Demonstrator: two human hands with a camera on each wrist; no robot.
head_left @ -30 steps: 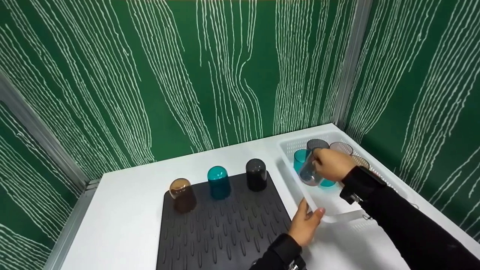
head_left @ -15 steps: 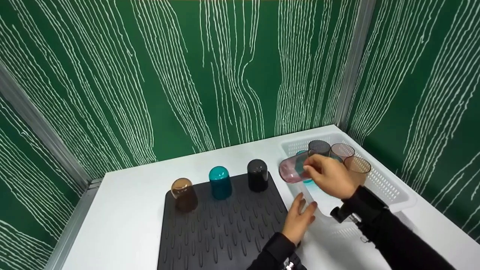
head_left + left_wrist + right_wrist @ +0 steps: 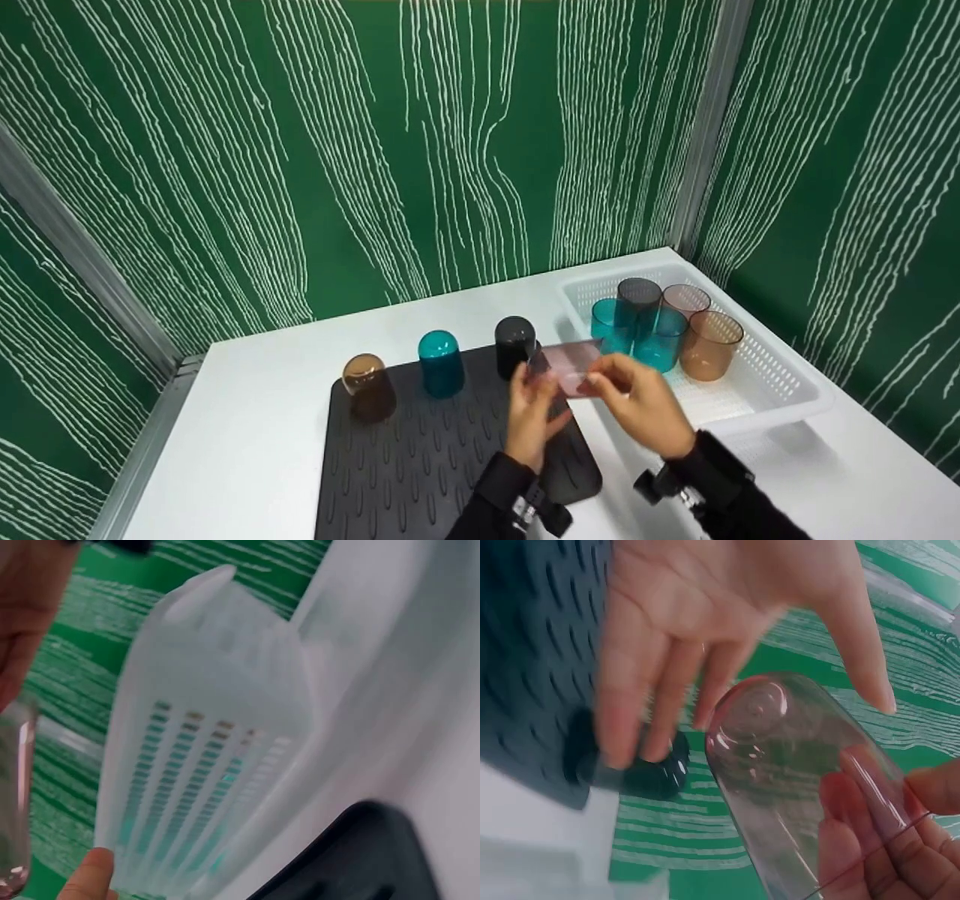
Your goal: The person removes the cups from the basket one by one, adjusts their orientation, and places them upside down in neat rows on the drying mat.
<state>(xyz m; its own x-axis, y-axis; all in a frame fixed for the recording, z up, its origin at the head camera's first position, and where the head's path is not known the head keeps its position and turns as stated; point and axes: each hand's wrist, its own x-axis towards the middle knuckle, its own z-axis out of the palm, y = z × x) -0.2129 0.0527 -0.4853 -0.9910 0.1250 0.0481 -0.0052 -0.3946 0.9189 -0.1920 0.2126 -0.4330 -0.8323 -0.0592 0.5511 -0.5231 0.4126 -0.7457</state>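
A clear pink tumbler (image 3: 571, 355) lies tilted on its side in the air, over the gap between the black mat (image 3: 420, 465) and the white basket (image 3: 806, 401). My right hand (image 3: 646, 405) pinches it at its open rim, with fingers inside and thumb outside in the right wrist view. My left hand (image 3: 529, 424) is beside the tumbler's rounded base, fingers and thumb spread apart. Along the mat's far edge stand a brown tumbler (image 3: 369, 390), a teal tumbler (image 3: 440, 364) and a dark grey tumbler (image 3: 515, 341), all upside down.
Several upright tumblers stand in the basket's far part, among them an orange-brown tumbler (image 3: 711, 349) and a smoky grey tumbler (image 3: 639, 300). The basket has a raised, perforated wall. Green panels (image 3: 450, 150) with white streaks rise behind the white table (image 3: 240, 427).
My right hand has lifted the pink tumbler out of the basket and moved it left toward the mat. My left hand has let go of the basket rim and moved left to the tumbler's base.
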